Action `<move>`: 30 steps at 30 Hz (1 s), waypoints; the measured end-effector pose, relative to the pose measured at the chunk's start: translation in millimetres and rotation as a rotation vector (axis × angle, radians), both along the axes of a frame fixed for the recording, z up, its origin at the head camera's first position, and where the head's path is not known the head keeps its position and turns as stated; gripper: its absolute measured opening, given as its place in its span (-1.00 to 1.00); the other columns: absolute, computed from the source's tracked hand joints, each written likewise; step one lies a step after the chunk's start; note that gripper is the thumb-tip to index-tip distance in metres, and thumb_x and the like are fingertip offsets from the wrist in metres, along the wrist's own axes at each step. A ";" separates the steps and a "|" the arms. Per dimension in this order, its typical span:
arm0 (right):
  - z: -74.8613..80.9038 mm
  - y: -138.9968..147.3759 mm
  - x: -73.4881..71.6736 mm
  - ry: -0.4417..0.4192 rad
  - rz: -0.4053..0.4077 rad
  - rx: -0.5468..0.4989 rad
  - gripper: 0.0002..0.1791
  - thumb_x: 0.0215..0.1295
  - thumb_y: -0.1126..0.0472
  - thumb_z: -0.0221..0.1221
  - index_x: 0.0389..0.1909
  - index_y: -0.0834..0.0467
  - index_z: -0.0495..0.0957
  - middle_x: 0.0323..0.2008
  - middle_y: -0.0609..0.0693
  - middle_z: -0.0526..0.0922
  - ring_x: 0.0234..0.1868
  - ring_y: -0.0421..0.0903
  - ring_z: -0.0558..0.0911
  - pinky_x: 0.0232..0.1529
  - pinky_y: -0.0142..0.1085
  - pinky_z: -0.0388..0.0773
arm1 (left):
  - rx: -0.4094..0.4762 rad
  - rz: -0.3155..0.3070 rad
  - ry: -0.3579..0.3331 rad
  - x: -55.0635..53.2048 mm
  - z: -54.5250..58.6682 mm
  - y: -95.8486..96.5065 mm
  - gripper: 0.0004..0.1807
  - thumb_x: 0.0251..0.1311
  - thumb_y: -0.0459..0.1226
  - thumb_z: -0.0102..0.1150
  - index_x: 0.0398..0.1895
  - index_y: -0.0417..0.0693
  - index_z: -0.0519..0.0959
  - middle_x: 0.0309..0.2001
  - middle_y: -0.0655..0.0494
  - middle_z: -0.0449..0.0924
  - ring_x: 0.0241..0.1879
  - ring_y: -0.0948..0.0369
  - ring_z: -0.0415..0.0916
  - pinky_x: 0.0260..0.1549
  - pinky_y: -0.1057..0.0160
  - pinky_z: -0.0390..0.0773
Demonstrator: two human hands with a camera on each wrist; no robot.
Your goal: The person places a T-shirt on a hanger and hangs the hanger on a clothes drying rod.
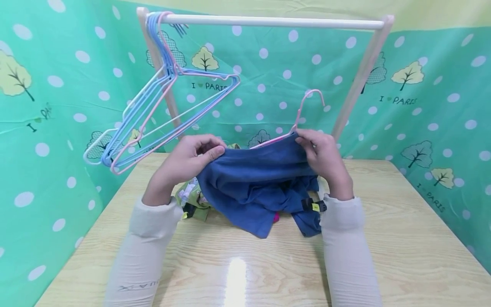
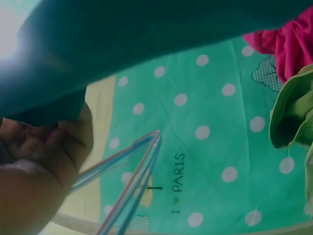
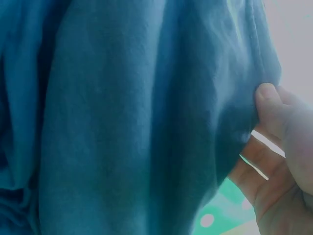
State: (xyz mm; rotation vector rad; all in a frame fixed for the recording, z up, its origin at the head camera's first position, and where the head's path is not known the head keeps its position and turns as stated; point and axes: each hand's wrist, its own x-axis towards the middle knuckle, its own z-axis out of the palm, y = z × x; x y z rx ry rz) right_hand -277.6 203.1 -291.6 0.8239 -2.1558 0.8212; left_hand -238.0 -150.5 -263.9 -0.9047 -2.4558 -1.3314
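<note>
A blue garment [image 1: 253, 175] hangs stretched between my hands above the table, its lower part falling in folds. My left hand [image 1: 192, 155] pinches its upper left edge between thumb and fingers. The right hand [image 1: 324, 155] pinches the upper right part, close to the neck of a pink hanger [image 1: 299, 111]. The hanger's hook stands up above the cloth and part of one arm shows along the top edge; the rest is hidden by the garment. In the right wrist view my thumb [image 3: 269, 100] presses on the edge of the blue cloth.
Several blue, white and pink hangers [image 1: 165, 81] hang at the left end of a rack's white rod [image 1: 268, 21]. Behind the garment lie green patterned cloth [image 1: 189, 194] and magenta cloth [image 2: 288, 51]. The wooden table [image 1: 414, 247] extends to both sides, with a polka-dot curtain [image 1: 441, 98] around it.
</note>
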 end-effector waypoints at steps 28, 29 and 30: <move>6.4 -12.3 -0.3 0.184 -0.244 -0.233 -0.62 0.58 0.27 0.06 -0.51 0.34 0.39 -0.62 0.16 0.31 -0.58 0.04 0.29 -0.46 -0.26 0.19 | 0.113 0.528 0.065 10.0 12.0 -11.5 -0.74 0.51 -0.18 0.12 -0.13 -0.19 0.70 -0.33 -0.07 0.65 -0.46 0.13 0.44 -0.49 0.35 0.42; 6.0 -11.6 -0.3 0.187 -0.248 -0.216 -0.66 0.56 0.29 0.07 -0.46 0.38 0.48 -0.59 0.22 0.42 -0.56 0.08 0.38 -0.45 -0.23 0.29 | 0.124 0.533 0.077 11.3 13.2 -13.2 -0.73 0.51 -0.18 0.12 -0.12 -0.20 0.70 -0.32 -0.07 0.65 -0.45 0.14 0.44 -0.48 0.36 0.41; 5.5 -11.1 -0.3 0.186 -0.248 -0.203 -0.71 0.55 0.31 0.09 -0.37 0.42 0.58 -0.53 0.26 0.54 -0.51 0.11 0.48 -0.41 -0.19 0.40 | 0.132 0.538 0.087 12.3 14.0 -14.7 -0.73 0.50 -0.17 0.13 -0.11 -0.20 0.70 -0.31 -0.06 0.65 -0.44 0.16 0.43 -0.47 0.38 0.40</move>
